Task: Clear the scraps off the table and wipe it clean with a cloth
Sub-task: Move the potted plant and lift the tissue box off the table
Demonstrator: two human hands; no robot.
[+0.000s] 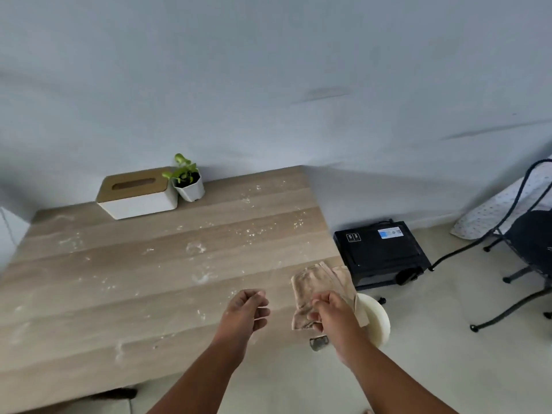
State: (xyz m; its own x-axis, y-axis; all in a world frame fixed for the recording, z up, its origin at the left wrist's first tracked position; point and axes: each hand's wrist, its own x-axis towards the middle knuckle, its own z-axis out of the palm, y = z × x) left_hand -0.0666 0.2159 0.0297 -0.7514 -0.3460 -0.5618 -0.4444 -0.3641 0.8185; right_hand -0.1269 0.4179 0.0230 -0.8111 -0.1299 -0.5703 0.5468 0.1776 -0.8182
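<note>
Over one table (149,294), right hand (331,312) grips one cloth (316,285) (left hand (246,309) loosely curled, empty).

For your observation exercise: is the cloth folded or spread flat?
Folded. The cloth shows stacked layered edges at its top and hangs bunched from the right hand, off the table.

stool (377,319): mostly hidden behind right hand (330,313) and cloth (321,286) | chair (525,234): cut by right edge | metal bit (319,343) under the hand: too blurred to identify
</note>
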